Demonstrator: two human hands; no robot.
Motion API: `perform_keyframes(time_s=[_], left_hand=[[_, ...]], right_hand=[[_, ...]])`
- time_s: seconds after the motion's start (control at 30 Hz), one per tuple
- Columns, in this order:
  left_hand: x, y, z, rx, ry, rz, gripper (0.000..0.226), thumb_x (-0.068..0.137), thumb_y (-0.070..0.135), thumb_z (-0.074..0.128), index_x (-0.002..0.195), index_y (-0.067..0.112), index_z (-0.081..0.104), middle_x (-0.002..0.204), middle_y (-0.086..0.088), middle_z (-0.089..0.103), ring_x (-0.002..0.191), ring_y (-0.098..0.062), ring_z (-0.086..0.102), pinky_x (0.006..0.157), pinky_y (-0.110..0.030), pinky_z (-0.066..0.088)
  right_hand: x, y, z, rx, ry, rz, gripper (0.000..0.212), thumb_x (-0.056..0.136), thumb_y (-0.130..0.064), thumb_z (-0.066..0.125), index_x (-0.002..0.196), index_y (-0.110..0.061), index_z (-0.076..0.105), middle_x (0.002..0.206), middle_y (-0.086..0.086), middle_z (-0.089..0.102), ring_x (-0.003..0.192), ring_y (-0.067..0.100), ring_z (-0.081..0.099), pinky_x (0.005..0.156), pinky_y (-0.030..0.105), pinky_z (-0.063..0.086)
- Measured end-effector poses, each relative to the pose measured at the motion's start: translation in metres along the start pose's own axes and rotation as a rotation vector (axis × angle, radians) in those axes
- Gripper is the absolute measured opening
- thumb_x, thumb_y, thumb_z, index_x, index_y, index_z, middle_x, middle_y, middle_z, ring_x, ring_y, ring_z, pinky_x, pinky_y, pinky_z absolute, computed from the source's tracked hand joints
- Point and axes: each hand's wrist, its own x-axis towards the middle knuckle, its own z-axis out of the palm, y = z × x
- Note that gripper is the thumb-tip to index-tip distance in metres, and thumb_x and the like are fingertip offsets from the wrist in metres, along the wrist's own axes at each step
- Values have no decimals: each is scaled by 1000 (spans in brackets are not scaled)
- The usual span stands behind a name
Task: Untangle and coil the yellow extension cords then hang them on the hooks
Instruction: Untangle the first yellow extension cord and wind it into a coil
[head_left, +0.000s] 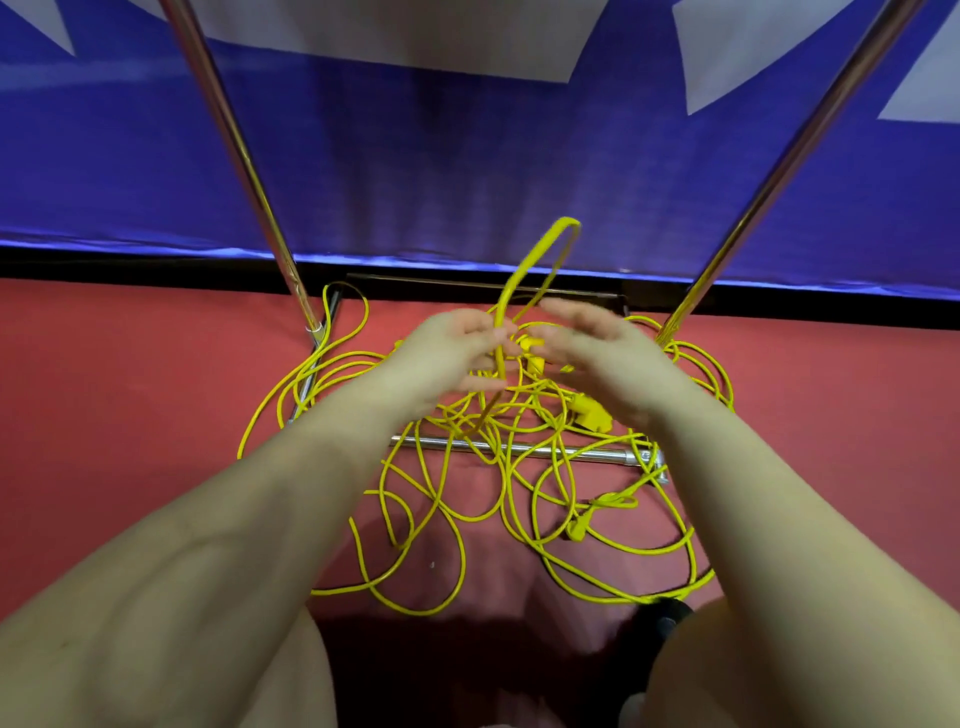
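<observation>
1. Nearest the camera, both bare forearms fill the lower corners and are cut off by the frame; a dark object (667, 616) by the right forearm is too hidden to identify.
2. The yellow extension cords (467, 493) lie in a loose tangle on the red floor (130, 415), looping over a horizontal chrome bar (587, 453). Where one cord ends and another begins cannot be told. A yellow plug (592, 413) sits just under the right wrist.
3. The left hand (452, 353) is closed on a strand, pinching it so a tall narrow loop (545, 254) stands up above the fingers.
4. The right hand (592, 348) is blurred, fingers spread and relaxed beside the loop; whether it touches cord cannot be told. Both hands cover the middle of the tangle.
5. Two slanted chrome poles (244, 156) rise from either side of the pile and run off the top edge.
6. Behind stands a blue and white banner (467, 156) above a black strip.
</observation>
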Motion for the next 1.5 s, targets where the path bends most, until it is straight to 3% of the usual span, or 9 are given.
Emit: perform_keyframes(time_s=[0.1,0.23,0.43,0.57,0.73,0.9,1.1,1.27,1.5], left_hand=[[-2,17,-7,-311,44,26,16,98,13,42,94,16,57,72,6,71,66,-7,69,60,-20,56],[-1,22,-18,-392,75,44,17,98,19,40,100,17,56,80,6,74,76,-7,70,64,-21,56],[-6,-3,-11,312,-247,-226,31,98,40,32,105,27,59,109,3,64,109,-13,58,102,-35,37],[-10,-6,-5,440,-305,-217,32,100,34,32,93,21,60,92,5,68,75,5,62,71,-19,42],[0,1,-9,-175,-32,-121,30,101,27,33,82,13,53,75,-2,70,72,-16,70,72,-35,52],[2,10,-11,-448,-10,-103,27,101,24,32,98,11,56,96,-7,67,85,-21,68,74,-37,56],[2,-11,-13,307,-127,-143,34,99,38,32,113,24,59,121,-4,63,110,-14,57,104,-34,36],[-5,-12,-2,501,-236,-122,26,100,30,35,91,23,59,93,3,66,88,-4,57,83,-24,40],[-1,12,-7,-335,2,-54,29,99,28,35,85,14,55,67,1,63,69,-19,69,66,-36,57]], right_hand=[[-4,15,13,-372,-231,26,33,86,-11,63,118,-10,55,110,9,64,99,14,60,97,30,47],[-5,12,24,-310,-272,-53,13,91,-2,53,86,-14,55,79,-1,61,67,-2,61,69,12,49],[-1,-14,6,395,52,-33,12,95,-10,48,91,-14,58,78,0,64,63,10,69,58,22,56],[0,-21,-7,563,220,-54,13,95,-12,49,85,-12,58,68,-3,69,70,13,70,66,25,58],[-8,0,9,-132,-107,75,36,90,-23,59,125,-15,53,109,0,64,95,9,61,77,22,49],[-12,16,28,-594,-283,-74,19,92,-16,56,107,-5,61,88,0,61,77,6,54,72,12,42],[-4,-13,2,121,76,-37,16,98,-14,44,95,-17,59,72,-4,66,58,9,66,62,21,54],[-2,-21,-12,508,200,-13,14,98,-23,44,98,-16,56,89,0,66,70,11,71,65,24,58],[-7,16,13,-614,-229,11,36,85,-35,64,116,-16,59,105,-2,62,95,10,58,84,22,44]])
